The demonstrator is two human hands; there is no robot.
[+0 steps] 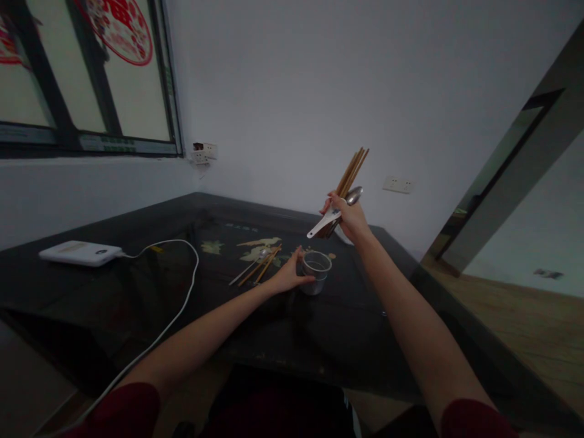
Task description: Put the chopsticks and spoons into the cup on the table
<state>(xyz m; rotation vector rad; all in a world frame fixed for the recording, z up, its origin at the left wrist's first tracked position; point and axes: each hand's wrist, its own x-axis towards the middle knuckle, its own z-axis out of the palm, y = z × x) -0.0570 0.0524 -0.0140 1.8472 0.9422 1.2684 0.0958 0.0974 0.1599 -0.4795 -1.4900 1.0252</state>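
My right hand point(349, 218) is raised above the dark table point(137, 292), closed round a bundle of wooden chopsticks point(352, 171), a metal spoon point(354, 195) and a white spoon point(322, 226). The bundle points up and to the right. Below it, my left hand point(288, 275) rests on the table with its fingers curled against the side of a small metal cup point(316, 271). The cup stands upright and looks empty. To the left of that hand, a few more chopsticks and a spoon point(258, 266) lie loose on the table.
A white power bank point(80, 252) lies at the table's left, with a white cable point(180, 298) trailing toward me. A window is at the upper left and wall sockets point(204, 152) sit in the corner. Wooden floor and a doorway lie to the right.
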